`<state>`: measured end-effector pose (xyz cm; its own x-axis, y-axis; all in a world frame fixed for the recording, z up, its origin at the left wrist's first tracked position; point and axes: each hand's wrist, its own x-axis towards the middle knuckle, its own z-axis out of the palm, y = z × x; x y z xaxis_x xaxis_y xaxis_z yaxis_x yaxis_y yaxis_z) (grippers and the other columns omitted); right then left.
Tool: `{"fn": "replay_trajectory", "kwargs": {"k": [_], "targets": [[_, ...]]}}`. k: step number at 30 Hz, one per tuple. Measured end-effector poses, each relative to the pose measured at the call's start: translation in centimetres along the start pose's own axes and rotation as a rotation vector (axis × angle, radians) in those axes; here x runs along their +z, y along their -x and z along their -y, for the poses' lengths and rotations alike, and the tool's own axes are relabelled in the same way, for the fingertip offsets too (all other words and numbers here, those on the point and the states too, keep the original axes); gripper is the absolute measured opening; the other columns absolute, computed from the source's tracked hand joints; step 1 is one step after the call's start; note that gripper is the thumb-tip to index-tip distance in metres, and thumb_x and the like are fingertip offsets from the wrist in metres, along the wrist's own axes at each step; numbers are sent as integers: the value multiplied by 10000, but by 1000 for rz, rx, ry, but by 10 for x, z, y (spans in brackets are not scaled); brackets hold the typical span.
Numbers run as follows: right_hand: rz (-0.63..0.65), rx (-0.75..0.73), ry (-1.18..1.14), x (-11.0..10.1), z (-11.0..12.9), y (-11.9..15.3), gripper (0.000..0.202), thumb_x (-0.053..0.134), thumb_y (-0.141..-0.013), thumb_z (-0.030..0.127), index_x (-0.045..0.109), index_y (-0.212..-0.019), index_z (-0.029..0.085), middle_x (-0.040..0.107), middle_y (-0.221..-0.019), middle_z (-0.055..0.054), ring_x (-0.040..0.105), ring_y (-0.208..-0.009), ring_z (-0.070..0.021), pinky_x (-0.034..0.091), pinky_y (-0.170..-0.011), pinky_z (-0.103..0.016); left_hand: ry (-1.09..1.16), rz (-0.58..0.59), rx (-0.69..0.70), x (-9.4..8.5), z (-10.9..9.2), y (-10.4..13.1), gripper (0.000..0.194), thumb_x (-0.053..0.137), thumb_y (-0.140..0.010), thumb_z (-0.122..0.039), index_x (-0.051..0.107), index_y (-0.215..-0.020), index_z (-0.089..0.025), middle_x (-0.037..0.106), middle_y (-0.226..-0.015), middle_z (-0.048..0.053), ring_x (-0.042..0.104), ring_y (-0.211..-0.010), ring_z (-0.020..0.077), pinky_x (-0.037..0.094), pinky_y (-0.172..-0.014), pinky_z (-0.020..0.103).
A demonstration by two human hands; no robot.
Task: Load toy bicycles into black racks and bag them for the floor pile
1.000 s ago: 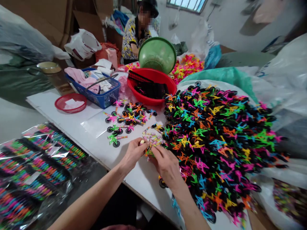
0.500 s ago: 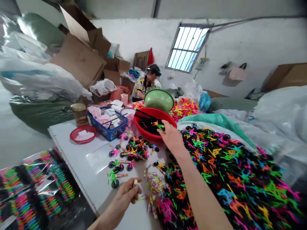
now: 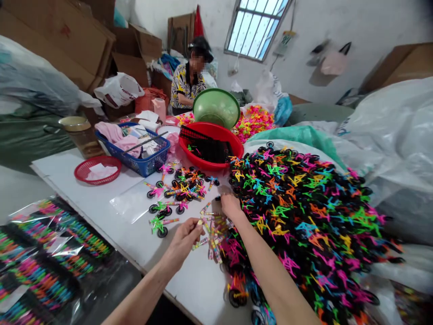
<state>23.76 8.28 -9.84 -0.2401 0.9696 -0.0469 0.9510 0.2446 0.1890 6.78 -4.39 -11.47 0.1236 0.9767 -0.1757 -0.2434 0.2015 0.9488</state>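
My left hand pinches a small pale yellow piece above the white table. My right hand reaches to the left edge of a big heap of colorful toy bicycles; its fingertips touch something dark, too small to make out. Between the hands lie patterned printed sticks. Beyond my left hand is a small group of bicycles with such sticks attached, among them a green one nearest to it.
A red basin holds black racks, with a green basin behind it. At left stand a blue basket, a red tray and a jug. Packed bicycles lie lower left. A person sits beyond.
My right hand has come down from the red basin to the heap's edge, and the colorful item it held no longer shows. My left hand still pinches the yellow piece. The view has tilted downward.
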Motion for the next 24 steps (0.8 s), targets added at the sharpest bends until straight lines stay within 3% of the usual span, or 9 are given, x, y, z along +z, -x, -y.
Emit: {"fn": "replay_trajectory", "kwargs": {"k": [5,9,12,14,16,18,20,22,24], "targets": [[-138,-147,17,-12,9,28,205,429,-865,89,600,-970,131,593,-965,-139,536,-971,-247,459,-786,-345,178,-151,-47,16,0,-40,419,664,-699,-522,562,-820,-134,521,-636,-17,392,-502,64,272,-474,201],[-385,-354,-98,-12,14,81,264,432,-875,98,585,-1085,147,586,-1031,-127,525,-918,-227,473,-809,-352,380,-78,-150,33,-2,-49,424,770,-581,-451,562,-765,-131,455,-543,-54,346,-446,46,222,-439,194],[-471,-255,-442,-12,11,112,299,478,-868,144,556,-1155,170,516,-1213,-133,500,-1049,-234,456,-890,-372,336,47,-87,34,-5,-36,364,762,-626,-345,600,-875,-134,440,-522,-65,335,-442,46,241,-448,192],[-382,-166,-803,-14,9,125,420,570,-831,231,483,-1241,198,504,-1249,-118,513,-1079,-226,466,-892,-366,228,138,-37,28,-9,-24,339,731,-670,-299,607,-946,-146,534,-621,-29,425,-508,69,315,-498,198],[-196,-84,-1164,-14,9,134,515,602,-809,315,429,-1281,203,586,-1137,-85,582,-969,-195,501,-802,-324,65,195,3,21,-12,-12,306,707,-687,-253,613,-963,-160,598,-746,3,504,-618,104,371,-574,210],[1,-21,-1380,-13,12,140,358,548,-839,374,535,-1138,178,642,-885,-30,603,-754,-155,494,-647,-262,-148,204,62,17,-15,-1,267,665,-706,-205,625,-969,-181,614,-788,3,525,-686,126,382,-627,216],[101,4,-1414,-11,18,144,272,498,-856,406,611,-834,160,575,-656,9,532,-591,-126,426,-532,-226,-365,147,136,16,-16,8,277,623,-715,-159,632,-989,-202,620,-782,-8,524,-696,131,370,-646,215],[47,10,-1333,-13,22,146,303,517,-834,392,582,-651,159,521,-607,9,493,-584,-123,395,-535,-225,-493,79,150,18,-15,16,290,610,-726,-161,624,-1012,-207,623,-770,-11,520,-675,131,358,-636,216],[-141,46,-1259,-21,22,148,273,542,-811,361,589,-633,160,552,-709,-22,518,-682,-143,417,-612,-240,-473,82,95,20,-15,23,282,632,-738,-223,611,-1017,-191,619,-764,-6,512,-662,132,351,-612,216]]}}
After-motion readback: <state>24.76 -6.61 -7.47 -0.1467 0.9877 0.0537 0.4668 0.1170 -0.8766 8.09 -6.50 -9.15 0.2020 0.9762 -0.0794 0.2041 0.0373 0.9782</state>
